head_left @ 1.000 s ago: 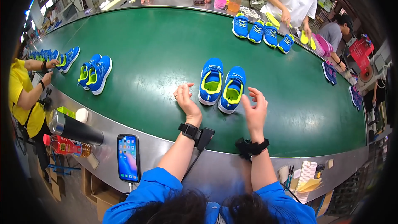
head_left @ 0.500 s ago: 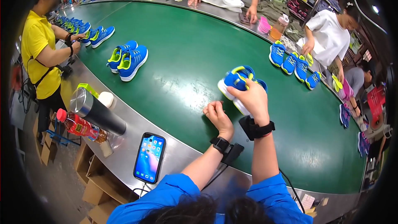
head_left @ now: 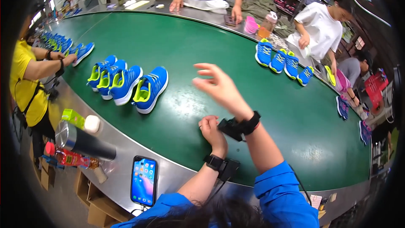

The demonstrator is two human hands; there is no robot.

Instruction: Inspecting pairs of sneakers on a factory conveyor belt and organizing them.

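My right hand (head_left: pixel 219 88) is raised over the green work surface (head_left: pixel 219 44), fingers apart and nothing in it. Closest to it stands a blue sneaker (head_left: pixel 157 85) with lime-green lining and white sole. Another blue sneaker (head_left: pixel 128 83) sits just left of that one, in a short row with further matching shoes (head_left: pixel 101 72). Nearer to me, my left hand (head_left: pixel 213 134) rests low over the green surface. Its fingers are curled in, and no object shows in them.
A phone (head_left: pixel 143 180), a dark tumbler (head_left: pixel 90 142) and a red-capped bottle (head_left: pixel 69 156) lie along the metal edge at left. Several blue shoes (head_left: pixel 278 61) line the far right edge. People work around the table; one in yellow (head_left: pixel 31 76) handles shoes at left.
My right hand has let go of the blue sneakers it held and is now empty. They stand beside the other pair on the left. The whole view has shifted somewhat.
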